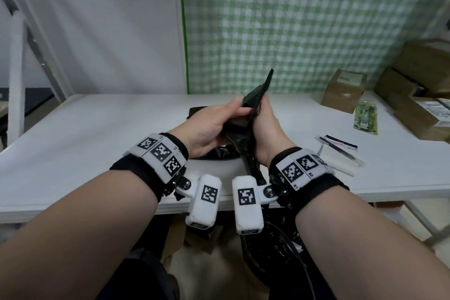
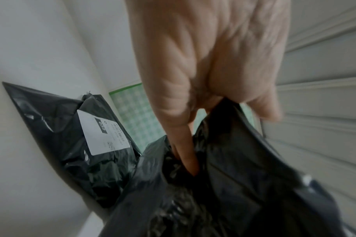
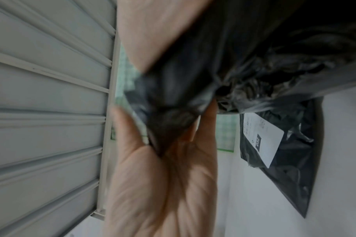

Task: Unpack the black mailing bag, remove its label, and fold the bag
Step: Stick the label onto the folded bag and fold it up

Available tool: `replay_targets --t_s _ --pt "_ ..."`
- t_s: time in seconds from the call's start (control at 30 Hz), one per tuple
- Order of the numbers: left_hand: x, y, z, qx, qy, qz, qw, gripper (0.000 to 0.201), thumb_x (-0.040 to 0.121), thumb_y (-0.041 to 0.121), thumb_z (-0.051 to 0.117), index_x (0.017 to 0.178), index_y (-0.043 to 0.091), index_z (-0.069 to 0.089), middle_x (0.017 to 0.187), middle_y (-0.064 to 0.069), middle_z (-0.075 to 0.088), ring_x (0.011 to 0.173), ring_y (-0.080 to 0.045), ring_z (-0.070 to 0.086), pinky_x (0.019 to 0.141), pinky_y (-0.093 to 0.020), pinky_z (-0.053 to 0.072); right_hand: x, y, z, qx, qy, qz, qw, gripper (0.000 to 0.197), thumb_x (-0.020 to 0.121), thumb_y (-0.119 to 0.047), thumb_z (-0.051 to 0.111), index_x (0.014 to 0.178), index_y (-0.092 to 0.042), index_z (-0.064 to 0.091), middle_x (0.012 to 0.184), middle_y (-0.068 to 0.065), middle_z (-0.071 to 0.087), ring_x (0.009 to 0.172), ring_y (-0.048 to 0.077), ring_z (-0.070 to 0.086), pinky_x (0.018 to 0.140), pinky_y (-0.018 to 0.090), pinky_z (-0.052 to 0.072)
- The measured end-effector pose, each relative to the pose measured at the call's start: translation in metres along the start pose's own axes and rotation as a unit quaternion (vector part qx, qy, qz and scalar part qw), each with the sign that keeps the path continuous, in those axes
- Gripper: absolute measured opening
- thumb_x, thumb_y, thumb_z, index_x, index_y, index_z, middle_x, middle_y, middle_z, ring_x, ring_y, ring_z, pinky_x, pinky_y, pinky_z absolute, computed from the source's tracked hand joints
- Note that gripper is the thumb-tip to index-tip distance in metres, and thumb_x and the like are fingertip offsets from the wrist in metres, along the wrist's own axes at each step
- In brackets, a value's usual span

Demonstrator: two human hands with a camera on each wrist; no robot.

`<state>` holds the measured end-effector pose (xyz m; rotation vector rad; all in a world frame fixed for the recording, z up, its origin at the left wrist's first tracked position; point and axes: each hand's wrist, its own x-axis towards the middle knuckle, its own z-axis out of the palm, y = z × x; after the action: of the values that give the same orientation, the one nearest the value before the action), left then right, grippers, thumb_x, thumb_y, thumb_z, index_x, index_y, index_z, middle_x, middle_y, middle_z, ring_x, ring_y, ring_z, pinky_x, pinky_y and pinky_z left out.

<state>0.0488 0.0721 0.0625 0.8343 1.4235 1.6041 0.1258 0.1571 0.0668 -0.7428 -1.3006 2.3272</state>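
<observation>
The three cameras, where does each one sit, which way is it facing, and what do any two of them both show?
Head: worn on the head, looking forward and down over the white table; both forearms, left hand and right hand grip the black bag.
Left wrist: looks along the left hand into the bag.
Right wrist: looks along the right hand gripping the bag.
Shared: both wrist views show a second labelled bag with its white label on the table.

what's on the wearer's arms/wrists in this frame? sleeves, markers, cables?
No sleeves; forearms bare. Each wrist has a black strap carrying white blocks printed with black square fiducial tags. A white camera pod hangs on a metal hinge under each wrist. A black cable trails from the right pod.
</observation>
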Motion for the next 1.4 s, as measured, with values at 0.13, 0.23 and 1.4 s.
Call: replay_targets --t_s 0.13,0.23,1.4 --pt "-0.003 -0.005 -0.004 0.072 0.016 0.033 0.997 0.027 0.080 -0.004 0.065 0.096 0.018 0.064 0.096 -0.009 0.061 0.084 -0.020 0.062 0.079 -0.032 0.056 -0.005 0.006 0.006 0.019 -0.006 0.010 1.000 0.071 0.090 -0.069 0.023 0.091 -0.013 0.066 0.082 0.014 0.070 0.081 0.030 0.067 0.078 0.044 0.054" --pt "-0.006 -0.005 -0.007 0.111 0.019 0.055 0.992 0.034 0.074 -0.011 0.067 0.096 0.014 0.062 0.094 -0.010 0.062 0.083 -0.019 0.061 0.075 -0.030 0.057 -0.006 0.009 0.006 0.005 -0.017 0.003 1.000 0.067 0.091 -0.067 0.022 0.084 -0.015 0.064 0.083 0.012 0.068 0.079 0.027 0.065 0.076 0.042 0.053" --pt "-0.006 0.006 -0.007 0.465 0.096 0.143 0.868 0.023 0.079 0.031 0.072 0.100 0.021 0.072 0.086 0.009 0.067 0.083 -0.006 0.061 0.080 -0.018 0.045 0.010 0.027 -0.018 -0.493 0.045 -0.254 0.831 0.083 0.079 0.002 0.059 0.149 -0.024 0.022 0.095 -0.008 0.054 0.091 0.011 0.053 0.079 0.016 0.038"
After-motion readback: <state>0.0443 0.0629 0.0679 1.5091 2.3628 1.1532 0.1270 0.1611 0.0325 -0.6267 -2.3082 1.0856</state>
